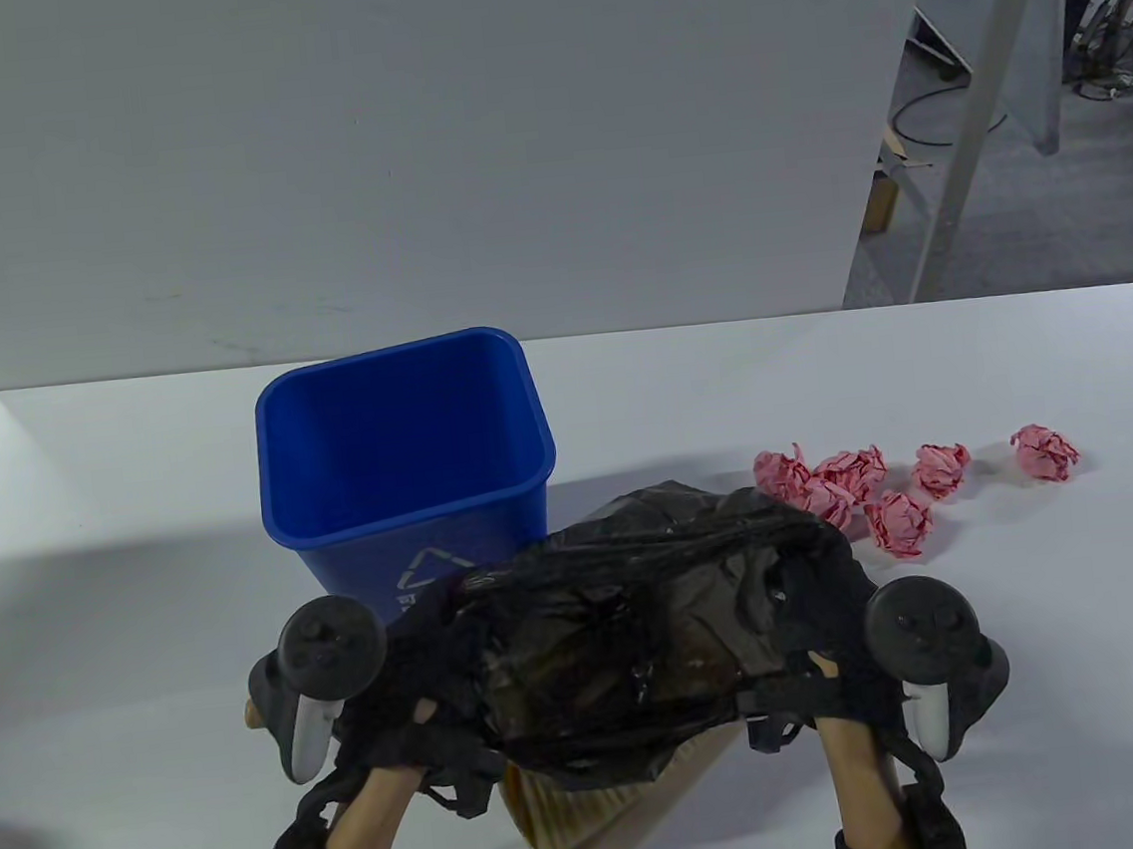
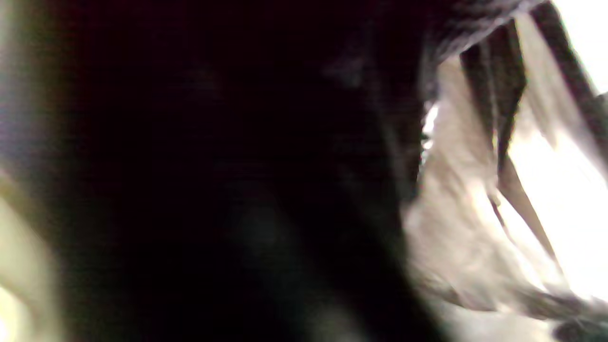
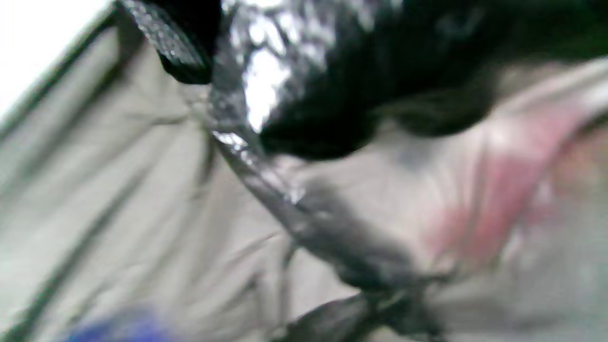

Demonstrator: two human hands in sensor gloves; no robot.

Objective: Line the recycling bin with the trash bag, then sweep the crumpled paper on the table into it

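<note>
A blue recycling bin (image 1: pixel 397 431) stands upright and open on the white table (image 1: pixel 92 590). In front of it, both hands hold a black trash bag (image 1: pixel 636 628) spread between them above the table. My left hand (image 1: pixel 403 700) grips the bag's left side and my right hand (image 1: pixel 818 641) grips its right side; the fingers are largely hidden in the plastic. Several pink crumpled paper balls (image 1: pixel 893 488) lie to the right of the bin. Both wrist views are blurred, filled with the black bag film (image 2: pixel 237 166) (image 3: pixel 332 85).
A straw hand broom (image 1: pixel 585 823) lies at the table's near edge under the bag. Behind the table stands a grey wall panel (image 1: pixel 399 140). Floor, cables and a metal frame (image 1: pixel 983 74) show at the back right.
</note>
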